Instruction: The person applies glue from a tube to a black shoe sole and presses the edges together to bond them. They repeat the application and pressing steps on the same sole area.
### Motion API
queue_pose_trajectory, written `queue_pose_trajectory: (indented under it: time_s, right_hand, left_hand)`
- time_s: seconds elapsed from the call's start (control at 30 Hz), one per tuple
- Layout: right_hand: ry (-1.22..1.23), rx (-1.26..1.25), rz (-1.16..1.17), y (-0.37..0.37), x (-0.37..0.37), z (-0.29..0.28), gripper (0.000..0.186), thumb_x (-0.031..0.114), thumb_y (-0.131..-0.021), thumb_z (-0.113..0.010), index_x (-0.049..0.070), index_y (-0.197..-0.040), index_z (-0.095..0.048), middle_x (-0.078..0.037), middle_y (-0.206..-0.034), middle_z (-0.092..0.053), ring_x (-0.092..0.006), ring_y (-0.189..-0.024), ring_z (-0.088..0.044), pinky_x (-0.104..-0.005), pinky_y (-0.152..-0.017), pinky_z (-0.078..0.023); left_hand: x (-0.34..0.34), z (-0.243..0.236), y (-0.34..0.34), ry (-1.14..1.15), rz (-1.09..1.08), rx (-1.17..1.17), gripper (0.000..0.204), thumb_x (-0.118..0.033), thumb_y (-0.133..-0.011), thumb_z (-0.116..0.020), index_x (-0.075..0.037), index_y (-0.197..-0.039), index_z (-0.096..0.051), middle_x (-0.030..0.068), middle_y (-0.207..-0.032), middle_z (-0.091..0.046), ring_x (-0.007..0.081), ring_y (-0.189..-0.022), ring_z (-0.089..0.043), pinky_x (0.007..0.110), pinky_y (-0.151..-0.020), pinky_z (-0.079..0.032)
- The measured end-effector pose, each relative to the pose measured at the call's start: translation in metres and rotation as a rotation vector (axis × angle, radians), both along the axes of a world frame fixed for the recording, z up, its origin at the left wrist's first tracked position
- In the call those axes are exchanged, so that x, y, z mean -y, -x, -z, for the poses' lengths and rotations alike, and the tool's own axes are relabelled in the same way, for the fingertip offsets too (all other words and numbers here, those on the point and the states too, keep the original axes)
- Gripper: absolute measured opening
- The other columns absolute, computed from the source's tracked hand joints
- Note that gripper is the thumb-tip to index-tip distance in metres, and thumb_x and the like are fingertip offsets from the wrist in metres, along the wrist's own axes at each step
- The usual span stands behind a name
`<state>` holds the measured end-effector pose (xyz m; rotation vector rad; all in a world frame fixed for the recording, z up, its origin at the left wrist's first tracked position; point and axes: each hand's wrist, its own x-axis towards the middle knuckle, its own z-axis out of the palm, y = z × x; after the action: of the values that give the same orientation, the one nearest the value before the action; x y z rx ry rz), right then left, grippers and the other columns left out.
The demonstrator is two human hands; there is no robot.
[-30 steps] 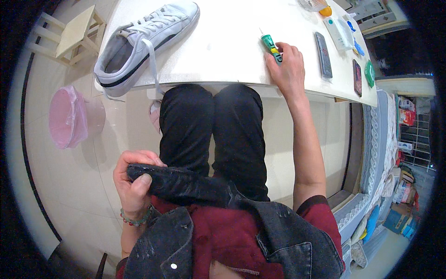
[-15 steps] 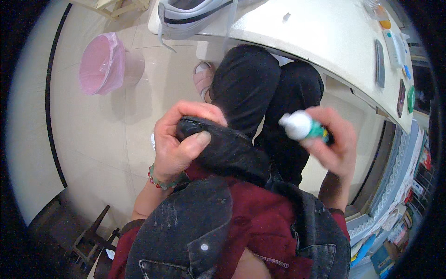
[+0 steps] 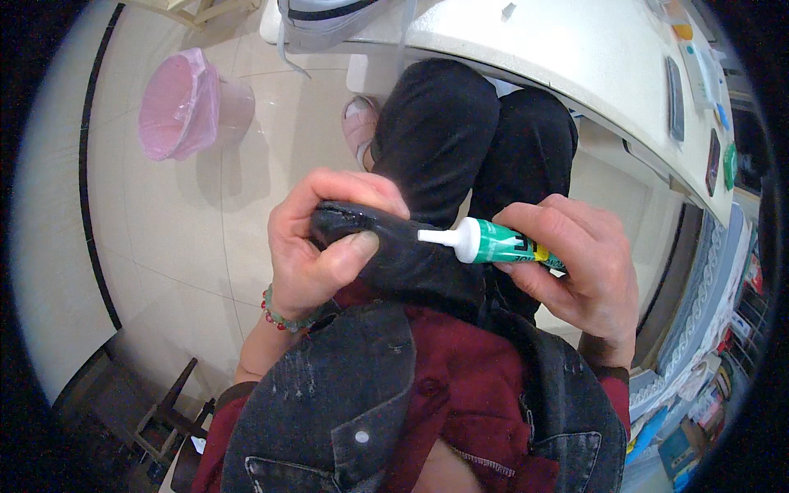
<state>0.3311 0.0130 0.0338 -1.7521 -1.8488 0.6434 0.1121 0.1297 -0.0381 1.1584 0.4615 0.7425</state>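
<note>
Head camera, looking down at the lap: the left hand (image 3: pixel 325 246) is closed around the near end of a black shoe (image 3: pixel 394 255), thumb pressed on top and fingers curled over its far edge, which shows a row of stitching. The shoe lies across the lap just above a dark denim jacket (image 3: pixel 345 394) worn open over a red shirt (image 3: pixel 460 386). A bracelet of green and red beads (image 3: pixel 279 316) circles the left wrist.

At 3 o'clock from the shoe, the right hand (image 3: pixel 575 263) grips a green glue tube (image 3: pixel 501 244) between thumb and fingers. The tube lies nearly level, its white nozzle pointing toward 9 o'clock, the tip just over the shoe's upper surface, close to the left thumb.

Black trousers (image 3: pixel 460 140) run toward 12 o'clock under a white table (image 3: pixel 575 57). A white sneaker (image 3: pixel 329 12) sits on the table's edge at 12 o'clock. A pink-lined waste bin (image 3: pixel 177 111) stands on the tiled floor at 10 o'clock.
</note>
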Motion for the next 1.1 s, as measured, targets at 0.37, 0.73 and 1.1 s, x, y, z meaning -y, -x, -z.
queue_pose_trajectory:
  time_s: [0.37,0.73,1.1]
  right_hand:
    - [0.027,0.016,-0.03,0.001,0.0,0.002,0.03,0.015,-0.068,-0.075,0.005,-0.094,-0.064,-0.007,-0.07,-0.057,-0.0249,-0.061,-0.058,-0.035,-0.054,-0.042]
    - [0.064,-0.024,0.013,-0.001,0.011,0.004,0.032,0.015,-0.069,-0.074,0.003,-0.097,-0.064,-0.01,-0.073,-0.059,-0.0266,-0.063,-0.058,-0.0342,-0.056,-0.042]
    - [0.013,-0.051,-0.009,0.007,0.011,0.016,0.03,0.016,-0.068,-0.075,0.005,-0.094,-0.064,-0.007,-0.07,-0.058,-0.0252,-0.062,-0.058,-0.035,-0.055,-0.042]
  left_hand:
    - [0.0,0.001,0.001,-0.021,0.004,0.016,0.025,0.0,-0.071,-0.058,0.003,-0.096,-0.057,0.0173,-0.094,-0.064,0.019,-0.085,-0.062,0.032,-0.08,-0.05]
    - [-0.001,0.012,0.005,0.026,-0.029,0.057,0.025,-0.003,-0.071,-0.058,0.003,-0.095,-0.056,0.0196,-0.092,-0.063,0.0217,-0.083,-0.062,0.034,-0.078,-0.051]
    - [0.0,0.016,0.006,-0.025,-0.025,0.126,0.024,-0.002,-0.072,-0.058,0.002,-0.095,-0.055,0.0192,-0.091,-0.062,0.0226,-0.082,-0.062,0.034,-0.077,-0.052]
